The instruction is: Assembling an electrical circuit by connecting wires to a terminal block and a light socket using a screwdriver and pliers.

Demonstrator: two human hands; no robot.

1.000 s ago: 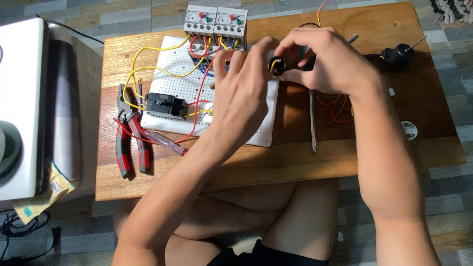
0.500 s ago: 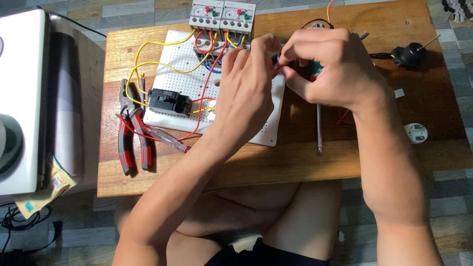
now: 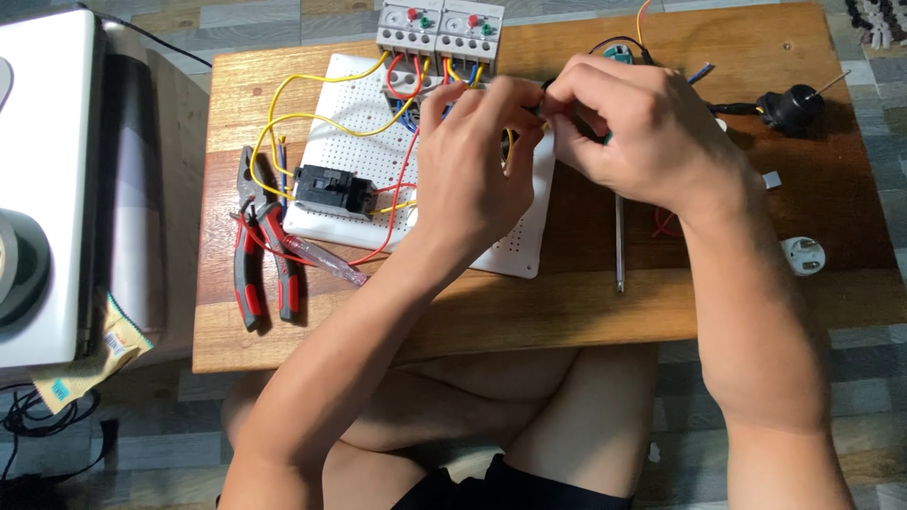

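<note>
My left hand [image 3: 477,165] and my right hand [image 3: 642,132] meet fingertip to fingertip over the right side of a white perforated board [image 3: 350,151]. Together they pinch a small dark part [image 3: 545,102] with a yellow wire by it; what it is stays hidden by the fingers. Two grey devices [image 3: 439,28] sit at the board's far edge, and a black switch block [image 3: 331,189] at its left, joined by yellow and red wires. A screwdriver shaft [image 3: 619,246] lies on the table below my right hand.
The board rests on a wooden table [image 3: 567,312]. Red-handled pliers [image 3: 248,255] and a clear tester pen [image 3: 326,260] lie left of the board. A black plug [image 3: 789,106] and a white round fitting [image 3: 803,255] are at the right. A white appliance [image 3: 42,170] stands at far left.
My hands have stayed together at the small part, with the fingers closing tighter around it. The view has shifted slightly downward over the table.
</note>
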